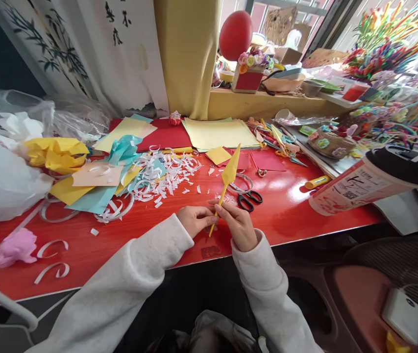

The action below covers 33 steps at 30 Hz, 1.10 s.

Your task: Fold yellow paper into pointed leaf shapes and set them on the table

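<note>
A yellow folded-paper piece [231, 169], with a pointed leaf-like head and a thin stem, tilts up between my two hands over the red table [285, 223]. My left hand [196, 219] pinches the lower stem from the left. From the right, the fingers of my right hand [238, 223] close on the same stem a little higher. The stem's bottom tip pokes out below the fingers. Just beyond my right hand lie black-handled scissors [250, 200], their blades partly hidden by white paper strips [241, 184].
White paper scraps [172, 171] are heaped left of centre, beside coloured sheets [94, 196] and a plastic bag [6, 166]. Yellow paper [219, 132] lies at the back. A large lidded cup [370, 181] leans at the right, near a yellow tube [317, 182].
</note>
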Each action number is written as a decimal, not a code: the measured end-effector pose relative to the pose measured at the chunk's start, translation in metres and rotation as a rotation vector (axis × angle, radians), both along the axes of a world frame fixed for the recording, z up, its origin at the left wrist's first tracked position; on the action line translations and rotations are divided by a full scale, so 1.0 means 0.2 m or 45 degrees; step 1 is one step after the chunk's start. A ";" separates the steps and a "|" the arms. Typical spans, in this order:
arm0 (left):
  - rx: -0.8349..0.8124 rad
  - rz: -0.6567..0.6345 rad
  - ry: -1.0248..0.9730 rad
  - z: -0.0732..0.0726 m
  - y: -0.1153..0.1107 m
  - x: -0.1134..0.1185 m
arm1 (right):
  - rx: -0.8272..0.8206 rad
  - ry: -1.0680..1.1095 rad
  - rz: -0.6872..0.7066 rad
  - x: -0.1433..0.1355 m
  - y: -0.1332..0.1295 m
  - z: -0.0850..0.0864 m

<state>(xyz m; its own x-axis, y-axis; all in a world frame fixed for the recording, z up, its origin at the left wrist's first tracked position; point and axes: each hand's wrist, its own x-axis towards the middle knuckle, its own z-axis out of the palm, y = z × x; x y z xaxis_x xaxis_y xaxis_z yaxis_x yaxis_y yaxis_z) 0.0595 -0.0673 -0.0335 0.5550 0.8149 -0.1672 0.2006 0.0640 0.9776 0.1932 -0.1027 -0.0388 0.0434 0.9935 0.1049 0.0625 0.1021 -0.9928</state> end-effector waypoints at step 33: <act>1.543 -0.034 0.012 0.00 0.01 0.01 | -0.144 0.237 0.031 0.02 -0.03 -0.05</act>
<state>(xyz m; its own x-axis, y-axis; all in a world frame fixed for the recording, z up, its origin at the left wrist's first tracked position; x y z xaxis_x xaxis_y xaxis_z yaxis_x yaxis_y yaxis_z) 0.0624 -0.0655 -0.0341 0.5769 0.4339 0.6921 0.1952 -0.8959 0.3991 0.1967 -0.1087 -0.0492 0.0276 0.9995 -0.0146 -0.1244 -0.0111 -0.9922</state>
